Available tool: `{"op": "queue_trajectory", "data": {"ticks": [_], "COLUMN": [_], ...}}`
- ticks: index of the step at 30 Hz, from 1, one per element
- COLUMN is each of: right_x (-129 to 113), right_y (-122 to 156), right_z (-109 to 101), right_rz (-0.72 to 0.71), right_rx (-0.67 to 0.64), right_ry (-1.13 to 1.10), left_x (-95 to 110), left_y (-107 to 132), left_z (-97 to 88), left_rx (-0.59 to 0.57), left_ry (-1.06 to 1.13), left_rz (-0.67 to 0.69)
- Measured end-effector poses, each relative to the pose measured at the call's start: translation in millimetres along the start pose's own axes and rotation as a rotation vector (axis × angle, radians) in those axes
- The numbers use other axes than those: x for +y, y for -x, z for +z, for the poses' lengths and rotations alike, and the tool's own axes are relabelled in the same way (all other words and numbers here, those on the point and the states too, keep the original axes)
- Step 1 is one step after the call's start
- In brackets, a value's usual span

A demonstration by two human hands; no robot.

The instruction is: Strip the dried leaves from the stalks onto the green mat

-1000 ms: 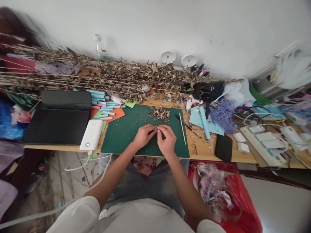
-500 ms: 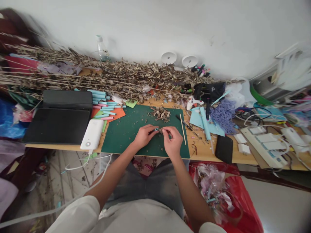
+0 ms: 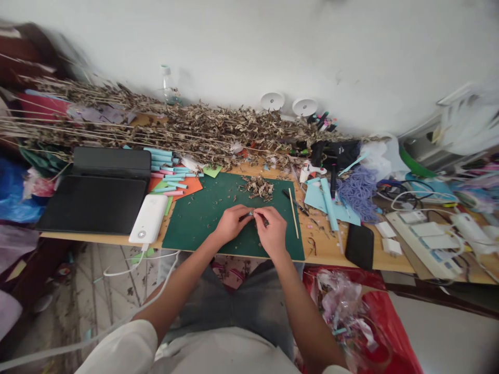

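Note:
Over the green cutting mat (image 3: pixel 198 218), my left hand (image 3: pixel 231 223) and my right hand (image 3: pixel 272 229) meet fingertip to fingertip. Both are pinched on a small light-blue paper roll (image 3: pixel 251 212) with bits of dried leaf at its end. A little heap of dried leaves (image 3: pixel 258 187) lies on the mat just beyond my hands. A thin wooden stick (image 3: pixel 292 205) rests at the mat's right edge.
Long dried branches (image 3: pixel 156 122) stretch along the back of the desk. To the left lie a black tablet (image 3: pixel 93 203), a white power bank (image 3: pixel 148 218) and several blue and pink paper rolls (image 3: pixel 167 171). A black phone (image 3: pixel 359 245) and power strip (image 3: pixel 424 239) lie right; a red bag (image 3: pixel 374 311) stands below.
My right hand drew a little to the right from the left, then came back so the fingertips meet again. The view shifted slightly downward.

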State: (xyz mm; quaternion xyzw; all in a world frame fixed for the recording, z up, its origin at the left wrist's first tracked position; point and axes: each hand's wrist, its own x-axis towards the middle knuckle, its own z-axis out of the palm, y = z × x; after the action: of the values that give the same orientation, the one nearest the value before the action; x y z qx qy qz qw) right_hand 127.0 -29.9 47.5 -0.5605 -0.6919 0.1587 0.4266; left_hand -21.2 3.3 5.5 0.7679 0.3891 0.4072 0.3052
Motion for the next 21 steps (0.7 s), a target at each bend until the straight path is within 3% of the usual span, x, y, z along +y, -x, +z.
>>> {"op": "queue_trajectory", "data": {"ticks": [6, 17, 21], "right_x": [-1.4, -0.3, 5.5], "right_y": [1.1, -1.1, 2.9], "right_z": [2.5, 11.0, 14.9], "right_rz": [-0.065, -0.03, -0.075], "right_rx": [-0.075, 0.043, 0.077], "right_ry": [0.113, -0.027, 0.052], "left_x": [-1.2, -1.3, -0.8], "left_y": [0.4, -0.2, -0.5], "left_z": [-0.6, -0.2, -0.8], "left_rx": [0.006, 0.008, 0.016], "left_ry": [-0.006, 0.01, 0.022], "left_rz": [-0.001, 0.006, 0.003]}}
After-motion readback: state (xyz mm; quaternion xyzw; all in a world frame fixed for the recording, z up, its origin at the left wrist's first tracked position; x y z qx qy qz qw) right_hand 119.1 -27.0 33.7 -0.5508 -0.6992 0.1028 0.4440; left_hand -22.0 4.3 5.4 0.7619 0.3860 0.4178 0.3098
